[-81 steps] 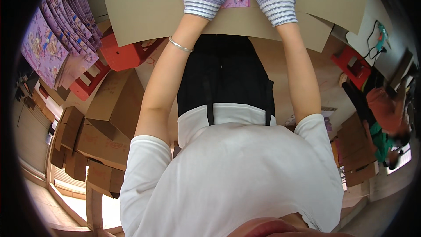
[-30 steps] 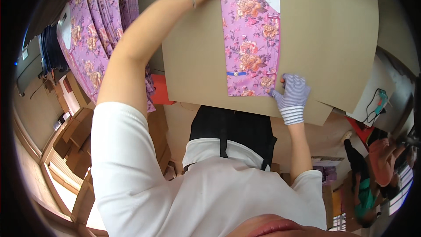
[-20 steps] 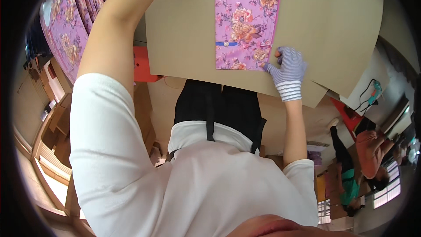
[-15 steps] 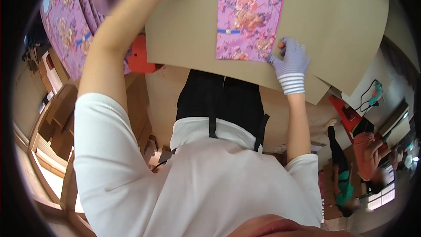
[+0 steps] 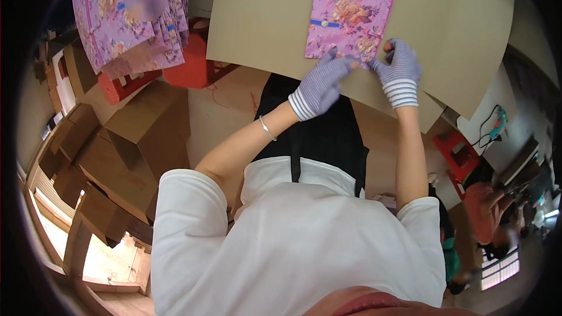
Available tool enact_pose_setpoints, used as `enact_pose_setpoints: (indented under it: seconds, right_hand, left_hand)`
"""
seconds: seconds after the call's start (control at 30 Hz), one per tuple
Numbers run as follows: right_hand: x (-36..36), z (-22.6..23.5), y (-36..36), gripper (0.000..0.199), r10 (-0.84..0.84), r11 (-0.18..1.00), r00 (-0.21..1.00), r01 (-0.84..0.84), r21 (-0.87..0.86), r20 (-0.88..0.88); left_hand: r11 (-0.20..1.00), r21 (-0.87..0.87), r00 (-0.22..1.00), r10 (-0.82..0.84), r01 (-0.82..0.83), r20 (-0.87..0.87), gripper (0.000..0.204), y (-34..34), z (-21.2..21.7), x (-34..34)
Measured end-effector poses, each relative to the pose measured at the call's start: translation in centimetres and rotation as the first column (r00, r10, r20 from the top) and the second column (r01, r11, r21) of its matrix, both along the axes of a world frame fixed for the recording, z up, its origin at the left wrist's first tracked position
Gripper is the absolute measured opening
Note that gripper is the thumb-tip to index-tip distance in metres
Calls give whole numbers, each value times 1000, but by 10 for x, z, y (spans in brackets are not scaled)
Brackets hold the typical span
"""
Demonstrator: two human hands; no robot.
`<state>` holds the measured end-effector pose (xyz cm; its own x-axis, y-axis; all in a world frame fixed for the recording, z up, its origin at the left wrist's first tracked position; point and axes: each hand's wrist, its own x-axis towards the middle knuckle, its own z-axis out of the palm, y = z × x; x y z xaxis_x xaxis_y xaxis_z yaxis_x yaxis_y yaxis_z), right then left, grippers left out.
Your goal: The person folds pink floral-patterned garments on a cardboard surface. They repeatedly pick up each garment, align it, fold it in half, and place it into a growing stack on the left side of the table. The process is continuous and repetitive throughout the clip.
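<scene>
A flat pink-purple floral piece (image 5: pixel 350 14), printed with flowers and crossed by a blue strip with a small round pale fastener, lies on the board-topped table. I cannot tell exactly what kind of article it is. My left hand (image 5: pixel 323 86), in a striped lilac glove with bare fingertips, is at its lower edge, fingers stretched toward the lower right corner. At that corner is my right hand (image 5: pixel 401 71), gloved alike, its thumb by the edge and the forefinger apart from it. Neither hand visibly grips the piece.
Similar floral pieces (image 5: pixel 111 20) hang in a stack at the far left, above red stools (image 5: pixel 190 64). Cardboard boxes (image 5: pixel 146 129) stand on the left. A brown board (image 5: pixel 456 35) covers the table. On the right are a teal corded tool (image 5: pixel 499 122) and other people (image 5: pixel 489 210).
My left arm has come back from the far upper edge, bringing that hand beside the right one. The floral piece now appears slightly higher and further right in view.
</scene>
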<state>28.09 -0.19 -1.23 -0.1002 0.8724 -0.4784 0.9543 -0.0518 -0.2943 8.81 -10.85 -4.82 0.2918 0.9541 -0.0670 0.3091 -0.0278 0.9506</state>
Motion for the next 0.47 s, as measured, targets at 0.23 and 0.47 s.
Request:
enact_pose_setpoints:
  seconds: [0.23, 0.47]
  right_hand:
    - [0, -2, -3, 46, 29, 998, 999, -30, 49, 24]
    - [-5, 4, 7, 49, -20, 999, 998, 22, -39, 68]
  left_hand:
    - [520, -845, 568, 736, -127, 367, 44, 125, 0, -59]
    - [478, -863, 495, 797, -165, 346, 46, 180, -29, -57]
